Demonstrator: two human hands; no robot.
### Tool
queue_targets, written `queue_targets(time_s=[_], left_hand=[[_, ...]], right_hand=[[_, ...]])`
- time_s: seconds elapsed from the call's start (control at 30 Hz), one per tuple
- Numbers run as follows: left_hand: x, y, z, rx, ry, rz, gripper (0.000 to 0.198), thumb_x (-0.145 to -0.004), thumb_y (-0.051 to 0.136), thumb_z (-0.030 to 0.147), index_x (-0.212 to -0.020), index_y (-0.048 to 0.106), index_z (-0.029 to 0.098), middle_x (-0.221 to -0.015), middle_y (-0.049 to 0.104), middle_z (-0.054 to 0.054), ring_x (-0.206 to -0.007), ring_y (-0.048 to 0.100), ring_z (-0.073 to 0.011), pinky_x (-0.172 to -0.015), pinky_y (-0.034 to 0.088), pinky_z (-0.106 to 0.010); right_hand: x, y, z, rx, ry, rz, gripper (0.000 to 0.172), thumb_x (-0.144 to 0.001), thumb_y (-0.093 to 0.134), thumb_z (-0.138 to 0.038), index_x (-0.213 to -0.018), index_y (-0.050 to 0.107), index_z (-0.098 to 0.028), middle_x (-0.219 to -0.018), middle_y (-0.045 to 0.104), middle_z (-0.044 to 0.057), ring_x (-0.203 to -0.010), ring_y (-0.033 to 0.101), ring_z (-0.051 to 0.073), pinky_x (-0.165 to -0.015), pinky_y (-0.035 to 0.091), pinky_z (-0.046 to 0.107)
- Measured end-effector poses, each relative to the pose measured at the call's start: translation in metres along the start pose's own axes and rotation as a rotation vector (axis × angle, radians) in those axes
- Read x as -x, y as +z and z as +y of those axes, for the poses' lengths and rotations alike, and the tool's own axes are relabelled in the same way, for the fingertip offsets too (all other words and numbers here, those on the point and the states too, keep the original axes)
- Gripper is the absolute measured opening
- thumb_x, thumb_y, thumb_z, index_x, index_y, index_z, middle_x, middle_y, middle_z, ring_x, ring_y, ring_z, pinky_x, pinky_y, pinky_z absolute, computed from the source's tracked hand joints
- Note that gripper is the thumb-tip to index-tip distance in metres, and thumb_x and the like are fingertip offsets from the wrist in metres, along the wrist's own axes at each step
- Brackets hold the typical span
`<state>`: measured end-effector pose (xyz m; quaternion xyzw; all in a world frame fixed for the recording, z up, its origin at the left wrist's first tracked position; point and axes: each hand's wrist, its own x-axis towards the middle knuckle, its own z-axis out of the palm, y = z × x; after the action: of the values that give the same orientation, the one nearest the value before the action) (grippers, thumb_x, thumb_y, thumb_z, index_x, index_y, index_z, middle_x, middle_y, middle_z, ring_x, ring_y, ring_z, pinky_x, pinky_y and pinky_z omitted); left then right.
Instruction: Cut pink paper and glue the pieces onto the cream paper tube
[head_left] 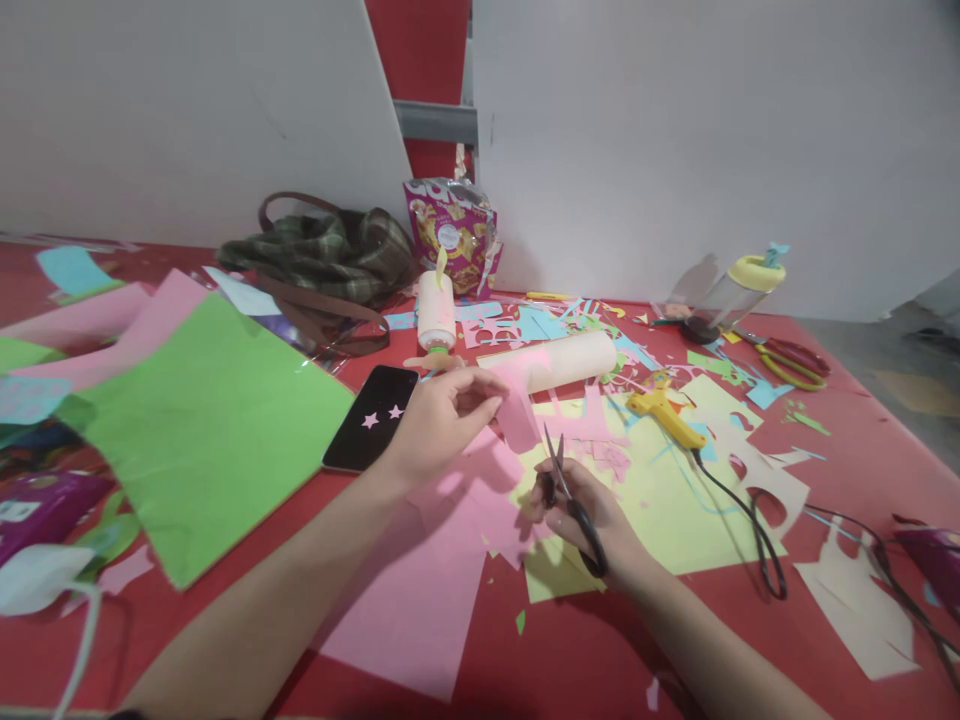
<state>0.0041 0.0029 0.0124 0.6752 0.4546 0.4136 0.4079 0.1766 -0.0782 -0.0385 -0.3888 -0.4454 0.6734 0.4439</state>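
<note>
Pink paper strip hangs pinched between the thumb and fingertips of the left hand, lifted off the table so its lower edge sits free just above the slightly parted blades of the black scissors, which the right hand grips through the loops.

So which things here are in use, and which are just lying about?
In use: pink strip in left hand; black scissors in right hand.
Lying about: glue gun, phone, green sheet, red scissors, snack bag.

print on the snack bag is too blurred to read.
</note>
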Motion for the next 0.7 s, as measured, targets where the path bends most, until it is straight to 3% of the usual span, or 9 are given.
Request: queue_targets(time_s=[0.17,0.43,0.7], left_hand=[[-0.001,-0.004,0.005,-0.062,0.034,0.008,0.012,-0.072,0.053,0.020,-0.080,0.059,0.013,-0.082,0.061,-0.004,-0.075,0.059,-0.0137,-0.069,0.051,-0.025],[0.002,-0.004,0.017,-0.108,-0.012,-0.160,0.010,-0.070,0.052,0.014,-0.076,0.060,0.014,-0.076,0.064,-0.002,-0.068,0.060,-0.0118,-0.068,0.050,-0.023],[0.001,-0.008,0.017,-0.073,-0.061,-0.200,0.010,-0.069,0.052,0.010,-0.076,0.059,0.013,-0.077,0.064,-0.002,-0.068,0.059,-0.0103,-0.066,0.049,-0.019]], right_hand=[[0.000,0.001,-0.003,0.054,0.066,-0.014,0.033,-0.065,0.065,-0.027,-0.091,0.045,-0.021,-0.075,0.051,-0.001,-0.067,0.051,0.011,-0.062,0.042,0.027],[0.001,0.000,-0.001,0.077,0.104,-0.073,0.031,-0.066,0.064,-0.022,-0.093,0.047,-0.021,-0.075,0.052,-0.001,-0.070,0.053,0.013,-0.066,0.043,0.028],[0.001,0.003,-0.009,0.109,0.094,-0.057,0.030,-0.066,0.064,-0.021,-0.091,0.050,-0.020,-0.072,0.052,-0.002,-0.068,0.051,0.011,-0.064,0.042,0.026]])
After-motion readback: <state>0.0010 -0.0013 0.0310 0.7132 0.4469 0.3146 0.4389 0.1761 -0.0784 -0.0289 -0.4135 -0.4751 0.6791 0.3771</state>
